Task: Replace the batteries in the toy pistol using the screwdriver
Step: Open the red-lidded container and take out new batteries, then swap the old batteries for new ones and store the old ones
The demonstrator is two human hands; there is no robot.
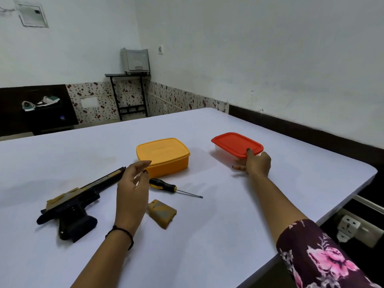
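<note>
A black and gold toy pistol (70, 206) lies on its side at the left of the white table (207, 235). Its detached battery cover (162, 214) rests on the table to the right of my left wrist. A screwdriver (172, 187) with a black and yellow handle lies just beyond it, tip pointing right. My left hand (133, 183) hovers over the table between pistol and screwdriver, fingers relaxed and holding nothing. My right hand (254, 164) grips the near edge of a clear box with a red lid (235, 144), thumb on the lid.
A yellow lidded box (163, 155) stands just beyond my left hand. The table's right edge (342, 202) drops off near a wall socket with a plug (349, 227). A small black stand with a grey unit (133, 67) sits in the far corner.
</note>
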